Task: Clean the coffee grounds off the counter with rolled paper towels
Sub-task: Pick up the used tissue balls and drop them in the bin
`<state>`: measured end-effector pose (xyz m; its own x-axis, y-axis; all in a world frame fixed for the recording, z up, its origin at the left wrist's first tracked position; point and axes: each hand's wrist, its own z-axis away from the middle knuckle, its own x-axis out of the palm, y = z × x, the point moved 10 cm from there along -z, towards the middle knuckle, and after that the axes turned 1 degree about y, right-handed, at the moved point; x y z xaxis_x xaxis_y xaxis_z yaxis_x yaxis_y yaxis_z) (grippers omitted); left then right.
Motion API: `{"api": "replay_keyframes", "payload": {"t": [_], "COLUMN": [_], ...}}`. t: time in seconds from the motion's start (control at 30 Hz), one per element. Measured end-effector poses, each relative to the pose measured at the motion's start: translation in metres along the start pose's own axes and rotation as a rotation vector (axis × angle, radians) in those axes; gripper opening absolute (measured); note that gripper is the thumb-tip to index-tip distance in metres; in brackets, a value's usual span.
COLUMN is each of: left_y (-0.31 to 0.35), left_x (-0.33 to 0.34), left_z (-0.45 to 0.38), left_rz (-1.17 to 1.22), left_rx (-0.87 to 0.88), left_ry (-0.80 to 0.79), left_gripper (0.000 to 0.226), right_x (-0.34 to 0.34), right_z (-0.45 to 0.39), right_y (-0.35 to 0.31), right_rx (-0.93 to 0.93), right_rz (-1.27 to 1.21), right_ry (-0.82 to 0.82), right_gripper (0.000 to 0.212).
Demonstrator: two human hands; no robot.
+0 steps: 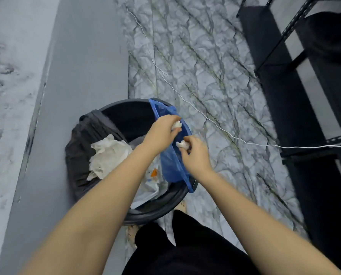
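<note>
A round black trash bin (157, 210) stands on the floor below me, lined with a dark bag and a blue bag (172, 165) along its right side. My left hand (161, 132) is over the bin and pinches a small white wad of paper towel (177, 125). My right hand (195, 153) hovers over the bin's right rim and grips another small white wad of paper towel (182, 144). A large crumpled paper towel (108, 155) lies inside the bin on the left, with clear plastic and an orange scrap beside it.
The marble counter top (4, 96) and its grey side panel (72, 76) run along the left. A thin white cord (225, 132) crosses the marbled floor. A black metal shelf rack (304, 96) stands at the right. My dark trousers (185, 247) and feet are below the bin.
</note>
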<state>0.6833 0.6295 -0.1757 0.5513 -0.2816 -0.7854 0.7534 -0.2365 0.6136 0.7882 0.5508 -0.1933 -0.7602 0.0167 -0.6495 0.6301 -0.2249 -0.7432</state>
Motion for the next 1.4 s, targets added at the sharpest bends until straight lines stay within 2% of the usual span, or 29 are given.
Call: {"api": "replay_keyframes", "payload": {"t": [0.13,0.23,0.33,0.4,0.5,0.6,0.83,1.0,1.1,1.27,1.33,1.4], "left_y": [-0.012,-0.017,-0.019,-0.021,-0.032,-0.056,-0.137,-0.205,-0.242,-0.303,-0.333,-0.366], "left_x": [0.025,0.022,-0.004,-0.032,-0.095,-0.164,-0.291,-0.333,-0.349,-0.377,-0.391,-0.404], "left_z": [-0.013,-0.008,0.008,0.027,0.074,0.142,0.347,0.500,0.582,0.686,0.708,0.717], "left_rz": [-0.186,-0.178,-0.058,0.051,0.228,0.364,0.412,0.399,0.362,0.230,0.101,-0.060], "left_rx": [0.047,0.074,0.061,0.039,-0.016,-0.136,-0.441,-0.682,-0.785,-0.919,-0.967,-1.027], "left_ry": [-0.099,-0.056,0.060,0.163,0.382,0.613,1.077,1.337,1.449,1.542,1.476,1.317], "left_gripper": [0.036,0.042,0.041,0.035,0.027,0.020,0.016,0.016,0.015,0.018,0.023,0.032], "right_x": [0.019,0.020,0.013,0.006,0.000,0.017,0.149,0.263,0.324,0.422,0.459,0.497], "right_z": [-0.002,0.001,0.006,0.011,0.021,0.038,0.125,0.217,0.270,0.332,0.336,0.333], "right_y": [0.011,0.009,-0.001,-0.023,-0.081,-0.159,-0.339,-0.437,-0.483,-0.552,-0.578,-0.600], "right_rx": [0.065,0.063,0.031,-0.049,-0.192,-0.354,-0.703,-0.851,-0.911,-1.071,-1.136,-1.224], "right_rz": [-0.054,-0.087,-0.098,-0.129,-0.214,-0.273,-0.356,-0.356,-0.358,-0.285,-0.213,-0.090], "right_ry": [-0.139,-0.174,-0.150,-0.116,-0.088,-0.162,-0.529,-0.789,-0.886,-0.917,-0.849,-0.771], "right_gripper": [0.033,0.043,0.044,0.036,0.024,0.022,0.020,0.019,0.018,0.021,0.026,0.035]}}
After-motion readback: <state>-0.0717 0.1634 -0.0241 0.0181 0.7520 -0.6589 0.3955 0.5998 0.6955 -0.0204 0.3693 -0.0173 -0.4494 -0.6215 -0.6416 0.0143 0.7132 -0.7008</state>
